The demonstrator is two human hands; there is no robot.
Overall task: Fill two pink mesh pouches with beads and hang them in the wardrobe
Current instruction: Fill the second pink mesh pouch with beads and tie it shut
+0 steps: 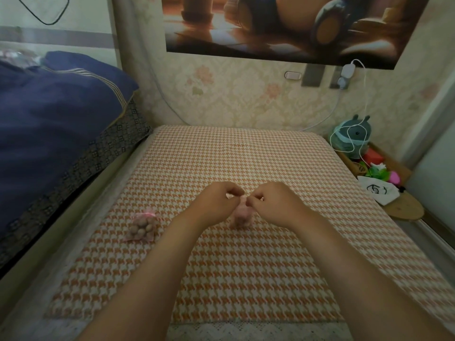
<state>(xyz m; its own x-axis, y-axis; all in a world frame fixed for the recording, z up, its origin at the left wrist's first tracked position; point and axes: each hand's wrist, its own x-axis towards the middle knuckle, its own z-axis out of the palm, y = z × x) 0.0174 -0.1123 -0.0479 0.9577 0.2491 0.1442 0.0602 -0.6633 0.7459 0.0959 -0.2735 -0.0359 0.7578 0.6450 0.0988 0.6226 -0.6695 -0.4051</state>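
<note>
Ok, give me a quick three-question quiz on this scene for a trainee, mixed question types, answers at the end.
1. True or false: a hand touches the filled pouch lying on the checked cloth.
2. Multiple choice: what do the left hand and right hand pinch between them? A) a hanger B) the top of the second pouch C) a pair of scissors
3. Fill in: the filled pouch lies to the ___ of both hands.
Key: 1 false; 2 B; 3 left.
</note>
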